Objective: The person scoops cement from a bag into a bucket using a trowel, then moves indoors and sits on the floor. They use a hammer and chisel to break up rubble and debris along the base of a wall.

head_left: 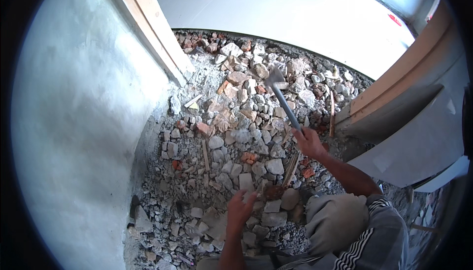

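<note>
A bed of broken grey and reddish stone and brick rubble (pixel 246 137) filled the doorway floor between a rough grey plastered wall (pixel 84 122) and pale wooden door frames (pixel 157 33). The right hand (pixel 308 142) clenched a grey metal hammer's handle (pixel 283 101), its head over the rubble. The left hand (pixel 240 210) rested open-fingered on grey fragments. The knee hid nearby debris.
</note>
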Available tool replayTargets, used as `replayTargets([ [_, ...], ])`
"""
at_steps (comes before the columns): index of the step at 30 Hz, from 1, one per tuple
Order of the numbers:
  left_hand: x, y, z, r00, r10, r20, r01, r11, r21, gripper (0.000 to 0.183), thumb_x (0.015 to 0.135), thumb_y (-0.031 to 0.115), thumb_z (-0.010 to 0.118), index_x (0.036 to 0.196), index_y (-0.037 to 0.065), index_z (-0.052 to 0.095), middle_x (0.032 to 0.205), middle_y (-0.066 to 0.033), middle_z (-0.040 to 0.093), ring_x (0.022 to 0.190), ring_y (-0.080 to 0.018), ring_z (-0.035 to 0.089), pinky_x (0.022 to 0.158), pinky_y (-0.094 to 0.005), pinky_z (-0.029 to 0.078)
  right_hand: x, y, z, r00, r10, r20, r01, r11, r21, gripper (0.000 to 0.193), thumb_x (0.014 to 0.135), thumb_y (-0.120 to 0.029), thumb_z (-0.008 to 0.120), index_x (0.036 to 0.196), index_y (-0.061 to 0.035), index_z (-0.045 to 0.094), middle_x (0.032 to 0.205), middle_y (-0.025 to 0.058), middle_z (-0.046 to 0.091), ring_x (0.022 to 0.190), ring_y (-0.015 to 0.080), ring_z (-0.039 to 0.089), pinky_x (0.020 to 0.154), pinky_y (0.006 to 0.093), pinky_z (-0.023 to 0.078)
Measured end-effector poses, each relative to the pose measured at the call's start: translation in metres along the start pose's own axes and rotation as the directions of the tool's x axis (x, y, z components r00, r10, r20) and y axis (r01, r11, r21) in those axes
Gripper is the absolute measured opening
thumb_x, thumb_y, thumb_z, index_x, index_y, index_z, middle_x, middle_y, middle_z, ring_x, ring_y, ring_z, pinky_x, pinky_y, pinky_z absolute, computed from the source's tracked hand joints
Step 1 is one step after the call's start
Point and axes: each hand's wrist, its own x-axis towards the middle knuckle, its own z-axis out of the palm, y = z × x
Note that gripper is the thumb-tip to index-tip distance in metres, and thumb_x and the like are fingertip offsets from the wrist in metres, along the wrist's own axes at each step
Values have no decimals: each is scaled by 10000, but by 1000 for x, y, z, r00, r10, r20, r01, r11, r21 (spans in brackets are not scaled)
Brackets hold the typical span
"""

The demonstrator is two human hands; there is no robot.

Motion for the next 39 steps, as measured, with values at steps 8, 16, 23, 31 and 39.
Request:
replayTargets([
  [8, -2, -2, 4, 999, 35, 14, -35, 998, 45, 490, 850, 392, 648, 1084, -37, 615, 1065, -240, 633, 1006, -378, 611, 859, -403, 477, 33, -47, 24, 950, -312, -28, 301, 884, 359, 381, 958, -347, 522, 925, 32, 545, 637, 43, 532, 549, 116, 504, 495, 315, 401],
  [16, -8, -1, -3, 999, 9, -31, -7, 997, 74, 574, 833, 446, 669, 1159, -21, 595, 1085, -217, 644, 998, -327, 640, 837, -392, 500, 16, 8, 55, 955, -9, 297, 87, 964, -251, 558, 924, -497, 480, 849, 48, 573, 708, 190, 559, 719, 306, 574, 670, 459, 432],
  [23, -10, 3, 4, 999, 38, 33, -41, 996, 76, 535, 861, 426, 630, 1137, -30, 584, 1085, -242, 620, 1022, -385, 599, 871, -424, 470, 14, -78, 10, 958, -281, 57, 241, 895, 375, 400, 971, -397, 481, 809, -34, 526, 613, -24, 471, 526, 73, 435, 469, 282, 347],
  [31, -12, 9, -1, 994, 67, 90, -74, 994, 76, 511, 869, 405, 623, 1133, -30, 579, 1090, -249, 608, 1026, -403, 584, 876, -440, 461, 30, -5, 51, 951, -130, 282, 204, 947, -249, 470, 937, -436, 502, 854, 24, 553, 632, 107, 550, 562, 222, 545, 553, 380, 431],
  [39, -22, 10, 0, 989, 148, -5, -147, 984, 99, 518, 866, 426, 624, 1122, -23, 583, 1094, -240, 609, 1006, -400, 592, 858, -447, 475, 2, -39, 49, 967, -102, 232, 142, 977, -162, 468, 943, -432, 515, 795, 10, 559, 558, 87, 507, 501, 174, 510, 478, 366, 399],
])
